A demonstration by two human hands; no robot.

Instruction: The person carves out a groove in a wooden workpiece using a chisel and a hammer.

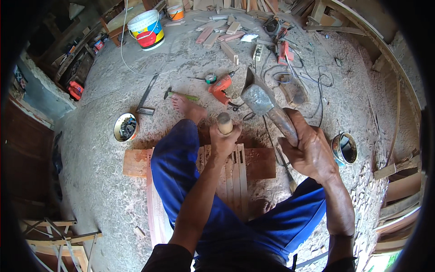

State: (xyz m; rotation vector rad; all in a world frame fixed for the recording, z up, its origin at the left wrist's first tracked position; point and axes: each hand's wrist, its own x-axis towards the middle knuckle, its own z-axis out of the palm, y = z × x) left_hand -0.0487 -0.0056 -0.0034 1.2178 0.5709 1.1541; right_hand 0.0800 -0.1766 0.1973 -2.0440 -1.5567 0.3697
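My left hand [223, 141] grips an upright tool with a round wooden handle [224, 119], probably a chisel, over slotted wooden strips [239, 181]; its blade is hidden behind the hand. The strips lie across a reddish board [263, 163] between my legs. My right hand [308, 149] is closed round the shaft of a hatchet [257, 97], raised with its heavy metal head above and to the right of the wooden handle, apart from it.
My bare left foot [188, 106] is beside a hammer [189, 97]. Ahead lie an orange drill [219, 88], power tools [284, 52], cables and offcuts [233, 28]. A metal square [145, 110] and tub [125, 128] lie left, another tub [343, 148] right. Timber [401, 186] lines the right side.
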